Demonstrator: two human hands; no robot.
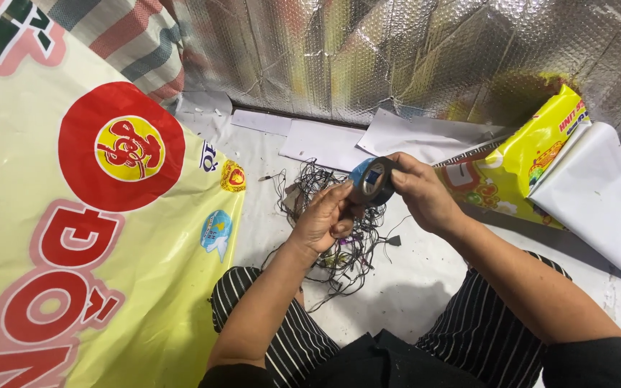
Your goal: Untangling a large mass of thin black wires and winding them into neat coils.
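Striped trousers [282, 338] sit closest, with 2 bare arms reaching out over the white floor [425, 280]. Both hands meet on a roll of black tape [372, 181] held up in the air: the left hand [325, 219] has its grip closed on the roll's near edge, and the right hand [420, 194] has its grip closed around the far side. Right under the roll lies a messy pile of thin black wires [332, 230], partly hidden by the hands, with a big yellow and red printed sheet [95, 215] on the left, white papers [368, 140] near the shiny foil wall [397, 57], and a yellow bag [519, 165] on the right.
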